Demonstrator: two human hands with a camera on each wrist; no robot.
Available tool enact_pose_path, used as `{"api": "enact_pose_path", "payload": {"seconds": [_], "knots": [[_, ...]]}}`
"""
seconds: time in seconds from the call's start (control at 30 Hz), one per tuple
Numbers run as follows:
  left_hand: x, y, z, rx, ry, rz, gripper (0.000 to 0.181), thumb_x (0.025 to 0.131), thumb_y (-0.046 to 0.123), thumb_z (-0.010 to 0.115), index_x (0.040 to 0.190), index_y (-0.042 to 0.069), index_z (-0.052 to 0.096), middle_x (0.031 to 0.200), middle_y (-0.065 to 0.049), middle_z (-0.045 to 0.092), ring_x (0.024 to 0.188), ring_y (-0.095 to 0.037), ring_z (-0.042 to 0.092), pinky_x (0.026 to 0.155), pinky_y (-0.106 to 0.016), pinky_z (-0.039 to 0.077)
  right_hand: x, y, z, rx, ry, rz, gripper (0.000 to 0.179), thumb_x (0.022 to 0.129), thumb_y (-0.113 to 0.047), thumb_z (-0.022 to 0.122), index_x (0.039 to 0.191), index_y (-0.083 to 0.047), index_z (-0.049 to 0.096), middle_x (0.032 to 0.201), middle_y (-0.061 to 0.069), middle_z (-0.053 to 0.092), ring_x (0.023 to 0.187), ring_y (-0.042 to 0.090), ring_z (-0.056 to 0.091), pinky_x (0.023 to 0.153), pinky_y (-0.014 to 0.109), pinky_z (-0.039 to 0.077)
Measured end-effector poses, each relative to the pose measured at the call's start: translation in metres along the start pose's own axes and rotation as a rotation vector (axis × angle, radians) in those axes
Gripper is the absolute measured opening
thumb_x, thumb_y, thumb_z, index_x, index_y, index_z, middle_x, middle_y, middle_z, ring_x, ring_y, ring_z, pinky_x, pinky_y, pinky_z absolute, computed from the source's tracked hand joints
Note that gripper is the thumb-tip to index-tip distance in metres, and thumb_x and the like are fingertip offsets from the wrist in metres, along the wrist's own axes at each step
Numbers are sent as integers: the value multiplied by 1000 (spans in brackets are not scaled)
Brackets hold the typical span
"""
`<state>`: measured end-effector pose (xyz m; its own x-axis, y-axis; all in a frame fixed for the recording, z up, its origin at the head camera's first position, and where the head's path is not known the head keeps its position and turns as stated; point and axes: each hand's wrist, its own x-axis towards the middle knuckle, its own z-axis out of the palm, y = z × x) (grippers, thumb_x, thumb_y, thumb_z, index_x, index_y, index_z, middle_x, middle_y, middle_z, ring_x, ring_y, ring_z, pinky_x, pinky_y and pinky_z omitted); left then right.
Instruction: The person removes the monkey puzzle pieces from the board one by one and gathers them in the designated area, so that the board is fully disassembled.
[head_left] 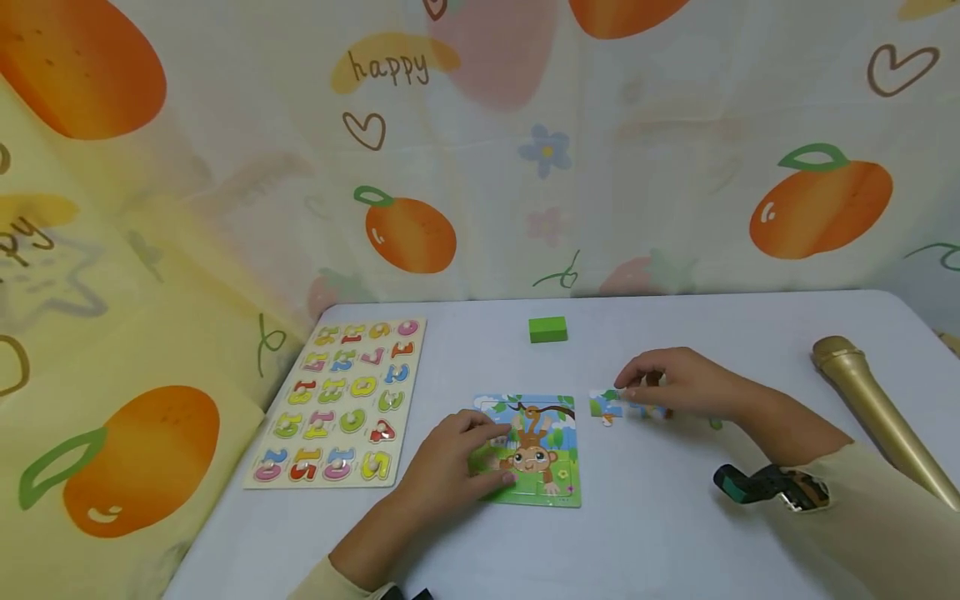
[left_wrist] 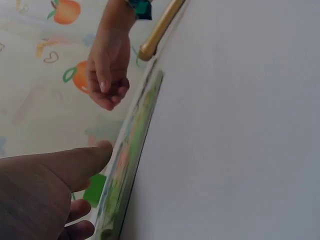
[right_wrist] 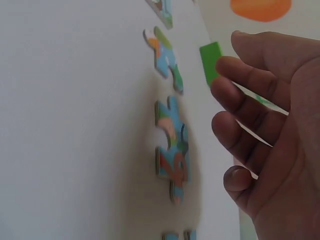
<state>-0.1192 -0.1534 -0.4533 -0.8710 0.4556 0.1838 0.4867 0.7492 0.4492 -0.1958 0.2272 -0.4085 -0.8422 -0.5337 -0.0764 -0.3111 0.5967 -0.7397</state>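
A square jigsaw puzzle (head_left: 561, 479) showing a monkey hanging from a branch lies on the table. My left hand (head_left: 453, 454) is over its left side, thumb and fingers apart, seemingly resting on or just above it; contact cannot be told. To the right of the puzzle, my right hand (head_left: 693, 383) hovers over loose puzzle pieces (head_left: 606, 403), partly hiding them. From the right wrist, its fingers (right_wrist: 245, 125) look loosely bent with nothing between them. Below them lie a blue-and-brown piece (right_wrist: 175, 145) and a blue-and-green piece (right_wrist: 166, 57).
A number puzzle board (head_left: 341, 408) lies at the left of the white table (head_left: 637, 542). Behind the monkey puzzle sits a green block (head_left: 547, 329). At the right is a gold microphone (head_left: 870, 400), partly behind the right forearm. A fruit-print curtain (head_left: 480, 167) hangs behind.
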Motion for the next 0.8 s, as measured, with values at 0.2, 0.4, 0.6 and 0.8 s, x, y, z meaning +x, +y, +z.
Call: {"api": "enact_pose_path", "payload": {"seconds": [0.2,0.4,0.6,0.8], "knots": [[-8,-15,-5,64,-48,-81,68,81,52,92,141,30,71,131,6,60,115,-15,56,97,-41,52,12,-9,8,9,-34,-6,21,101,-24,75,118,-13,78,102,-4,71,87,21,60,63,32,53],[-10,-20,-16,74,-66,-98,78,75,55,95,144,27,69,130,5,60,113,-15,58,97,-40,53,30,-17,24,35,-31,-39,18,101,-23,74,115,-14,79,101,-6,73,90,20,61,70,32,52],[-11,-22,-18,47,-91,-99,85,74,56,96,146,20,68,132,1,61,118,-18,57,101,-43,52,46,-27,46,134,-83,-15,16,101,-22,75,114,-14,79,103,-3,74,84,21,62,65,34,55],[-11,-23,-16,-16,-85,-132,88,71,52,99,145,15,69,132,-3,60,120,-22,57,105,-47,50,58,-38,67,129,-101,-97,13,100,-22,75,111,-15,80,101,-6,74,95,19,63,82,34,54]]}}
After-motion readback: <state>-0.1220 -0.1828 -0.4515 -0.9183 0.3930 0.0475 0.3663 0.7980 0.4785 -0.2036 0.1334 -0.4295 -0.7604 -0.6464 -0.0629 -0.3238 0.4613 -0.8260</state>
